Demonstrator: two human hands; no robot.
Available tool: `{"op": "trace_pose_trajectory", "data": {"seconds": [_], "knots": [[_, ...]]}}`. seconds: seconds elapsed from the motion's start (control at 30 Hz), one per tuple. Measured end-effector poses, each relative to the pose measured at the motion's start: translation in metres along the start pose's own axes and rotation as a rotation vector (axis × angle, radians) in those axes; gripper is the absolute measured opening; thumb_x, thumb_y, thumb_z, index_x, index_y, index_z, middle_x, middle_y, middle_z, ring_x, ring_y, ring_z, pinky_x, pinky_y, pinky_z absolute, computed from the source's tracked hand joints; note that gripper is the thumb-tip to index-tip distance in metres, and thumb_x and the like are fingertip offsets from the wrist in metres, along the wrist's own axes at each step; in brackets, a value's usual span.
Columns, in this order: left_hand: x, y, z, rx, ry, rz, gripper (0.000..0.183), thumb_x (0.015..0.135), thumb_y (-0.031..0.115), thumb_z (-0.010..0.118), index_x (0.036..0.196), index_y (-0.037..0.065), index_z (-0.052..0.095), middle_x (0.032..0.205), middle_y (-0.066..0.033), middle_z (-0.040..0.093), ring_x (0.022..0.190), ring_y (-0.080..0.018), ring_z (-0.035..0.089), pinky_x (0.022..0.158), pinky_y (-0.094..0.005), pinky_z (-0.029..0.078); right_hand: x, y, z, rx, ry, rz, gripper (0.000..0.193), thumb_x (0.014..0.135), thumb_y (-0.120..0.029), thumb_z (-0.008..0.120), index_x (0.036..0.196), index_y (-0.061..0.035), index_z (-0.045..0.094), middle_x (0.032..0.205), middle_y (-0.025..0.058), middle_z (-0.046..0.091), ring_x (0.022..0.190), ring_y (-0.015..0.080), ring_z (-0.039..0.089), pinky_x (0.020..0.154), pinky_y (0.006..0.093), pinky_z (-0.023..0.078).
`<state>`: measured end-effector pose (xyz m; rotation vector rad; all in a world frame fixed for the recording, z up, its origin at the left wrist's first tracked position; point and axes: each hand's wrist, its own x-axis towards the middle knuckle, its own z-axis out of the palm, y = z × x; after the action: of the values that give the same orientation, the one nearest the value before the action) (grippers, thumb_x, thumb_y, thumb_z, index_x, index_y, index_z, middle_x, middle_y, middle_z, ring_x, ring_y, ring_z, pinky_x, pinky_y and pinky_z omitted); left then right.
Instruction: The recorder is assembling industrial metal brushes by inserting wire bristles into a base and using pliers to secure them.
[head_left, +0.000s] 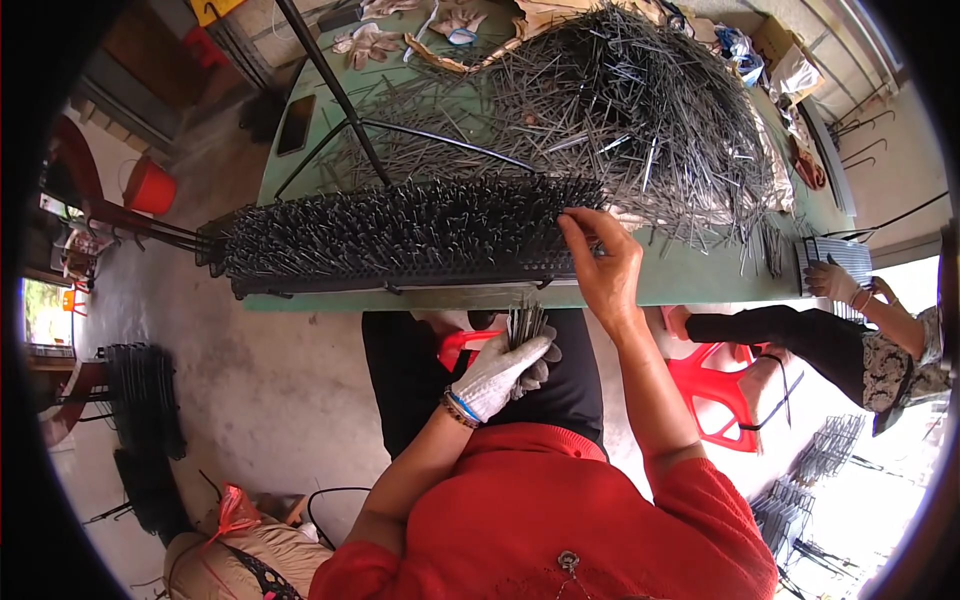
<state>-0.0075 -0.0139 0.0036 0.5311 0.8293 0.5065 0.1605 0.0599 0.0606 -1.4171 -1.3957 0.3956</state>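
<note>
While in left hand — strips lengthwise toward table

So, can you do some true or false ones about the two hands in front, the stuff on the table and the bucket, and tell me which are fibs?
1. The left hand wears a whitish glove. True.
2. The left hand is empty. False: it holds a bunch of thin grey strips.
3. The right hand wears a glove too. False: it is bare.
4. The right hand is at the right end of the black rack. True.
5. The big heap of thin metal pieces lies on the green table. True.
6. The bucket is blue. False: the bucket is red.
</note>
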Motion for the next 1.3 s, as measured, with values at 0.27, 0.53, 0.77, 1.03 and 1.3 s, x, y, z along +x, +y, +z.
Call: {"op": "trace_pose_trajectory", "data": {"seconds": [0.27,0.53,0.77,1.03,1.3], "knots": [[-0.002,0.003,0.002,0.03,0.015,-0.015,0.027,0.095,0.026,0.057,0.114,0.007,0.059,0.086,-0.0003,0.066,0.059,-0.0021,0.056,0.048,-0.0162,0.042,-0.001,-0.003,0.006,-0.031,-0.077,-0.074,0.014,0.083,-0.005,0.069,0.096,0.0007,0.068,0.084,0.0102,0.067,0.071,0.0158,0.063,0.066,0.0266,0.05],[0.001,-0.002,-0.002,-0.004,0.026,-0.001,0.026,0.091,0.03,0.063,0.106,0.009,0.062,0.081,-0.0015,0.066,0.052,-0.0036,0.053,0.043,-0.0163,0.038,-0.002,-0.001,0.011,-0.125,-0.127,-0.197,0.015,0.082,-0.004,0.069,0.096,0.0013,0.068,0.088,0.0111,0.067,0.071,0.0188,0.063,0.066,0.0279,0.05],[0.001,-0.004,-0.004,0.007,0.009,0.01,0.029,0.091,0.031,0.062,0.108,0.008,0.06,0.081,-0.0015,0.066,0.051,-0.0032,0.052,0.04,-0.0163,0.036,-0.004,-0.002,0.011,-0.147,-0.148,-0.197,0.016,0.083,-0.004,0.068,0.098,0.0009,0.067,0.087,0.0112,0.067,0.071,0.0188,0.064,0.064,0.0278,0.051],[-0.003,0.003,-0.002,0.054,0.022,-0.012,0.03,0.092,0.033,0.061,0.109,0.008,0.06,0.077,0.0002,0.064,0.05,-0.0031,0.051,0.04,-0.0159,0.034,-0.004,-0.002,0.012,-0.096,-0.145,-0.115,0.015,0.084,-0.003,0.066,0.098,0.0014,0.067,0.086,0.0118,0.067,0.072,0.0196,0.066,0.066,0.0281,0.051],[-0.003,0.003,-0.004,0.055,0.034,-0.017,0.029,0.092,0.032,0.06,0.11,0.009,0.06,0.079,0.0012,0.064,0.052,-0.0031,0.052,0.041,-0.0166,0.035,-0.006,-0.001,0.011,-0.072,-0.14,-0.094,0.014,0.084,-0.003,0.067,0.097,0.002,0.067,0.084,0.0119,0.067,0.072,0.0196,0.066,0.066,0.0278,0.051]]}}
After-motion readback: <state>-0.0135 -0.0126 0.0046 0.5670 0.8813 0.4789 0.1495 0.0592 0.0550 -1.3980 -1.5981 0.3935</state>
